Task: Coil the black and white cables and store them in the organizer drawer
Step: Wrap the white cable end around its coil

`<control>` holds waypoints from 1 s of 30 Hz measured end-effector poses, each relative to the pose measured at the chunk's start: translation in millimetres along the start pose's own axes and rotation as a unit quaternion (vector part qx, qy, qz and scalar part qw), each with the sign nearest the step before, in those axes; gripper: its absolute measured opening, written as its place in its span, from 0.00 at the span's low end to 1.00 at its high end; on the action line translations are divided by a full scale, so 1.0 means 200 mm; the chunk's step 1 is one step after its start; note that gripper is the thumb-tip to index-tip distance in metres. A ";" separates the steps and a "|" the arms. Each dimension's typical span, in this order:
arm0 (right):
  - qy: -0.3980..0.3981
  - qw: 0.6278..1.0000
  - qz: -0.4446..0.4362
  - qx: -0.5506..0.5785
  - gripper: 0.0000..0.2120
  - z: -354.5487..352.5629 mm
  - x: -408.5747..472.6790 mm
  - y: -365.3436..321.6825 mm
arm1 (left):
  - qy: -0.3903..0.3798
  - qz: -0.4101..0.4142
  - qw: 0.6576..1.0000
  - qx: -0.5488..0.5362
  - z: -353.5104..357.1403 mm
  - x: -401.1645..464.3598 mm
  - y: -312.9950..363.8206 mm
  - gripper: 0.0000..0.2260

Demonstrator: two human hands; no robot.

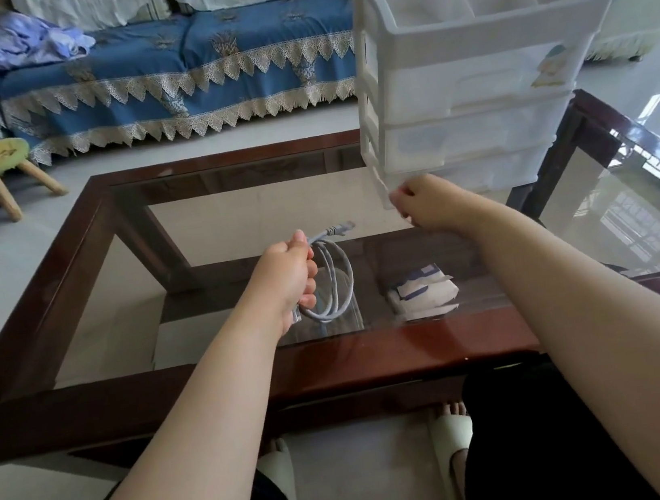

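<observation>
My left hand [287,275] grips a coiled pale grey-white cable [335,281] above the middle of the glass table; one clear plug sticks out past my thumb, the other hangs below my palm. A white plastic organizer [464,74] with three translucent drawers and a divided top tray stands at the table's far right. My right hand [425,202] has its fingers curled at the lower left front corner of the bottom drawer [475,176]; the fingertips are hidden, so the hold itself is not visible. No black cable is in view.
The glass top sits in a dark wooden frame [210,376]. A white and blue packet [423,291] lies on the glass near the front edge. A blue covered sofa [175,68] and a small wooden stool [5,168] stand beyond the table.
</observation>
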State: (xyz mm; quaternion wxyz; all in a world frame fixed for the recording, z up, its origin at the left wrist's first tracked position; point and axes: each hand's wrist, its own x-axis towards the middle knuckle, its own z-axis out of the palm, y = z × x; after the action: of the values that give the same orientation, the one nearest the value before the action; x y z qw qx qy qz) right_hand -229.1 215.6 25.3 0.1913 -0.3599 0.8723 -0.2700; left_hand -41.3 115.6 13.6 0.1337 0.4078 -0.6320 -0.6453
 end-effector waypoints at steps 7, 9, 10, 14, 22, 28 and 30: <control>-0.022 0.992 -0.121 -0.029 0.11 0.16 -0.33 -0.33 | -0.061 -0.010 0.997 -0.037 0.04 -0.07 0.01 0.20; -0.010 0.990 -0.124 -0.067 0.11 0.21 -0.35 -0.33 | -0.093 -0.018 0.993 -0.068 0.03 -0.09 0.02 0.21; -0.002 0.989 -0.124 -0.081 0.11 0.23 -0.35 -0.33 | -0.102 -0.022 0.992 -0.076 0.03 -0.09 0.02 0.22; 0.011 0.989 -0.124 -0.084 0.11 0.25 -0.37 -0.33 | -0.130 -0.021 0.990 -0.056 -0.01 -0.10 0.01 0.26; -0.019 0.992 -0.119 0.048 0.05 0.24 -0.35 -0.33 | -0.112 0.006 0.993 -0.020 -0.05 -0.09 -0.02 0.18; 0.020 0.978 -0.192 -0.082 0.19 0.24 -0.32 -0.29 | -0.161 0.019 0.984 0.077 -0.11 -0.11 -0.02 0.20; -0.061 0.979 -0.187 -0.057 0.24 0.23 -0.32 -0.27 | -0.163 0.034 0.980 0.109 -0.14 -0.11 -0.02 0.19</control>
State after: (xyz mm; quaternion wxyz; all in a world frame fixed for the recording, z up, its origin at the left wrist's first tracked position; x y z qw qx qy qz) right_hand -133.6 213.8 31.1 0.1693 -0.5428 0.7904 -0.2282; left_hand -6.8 112.5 21.3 0.0051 0.2873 -0.7253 -0.6256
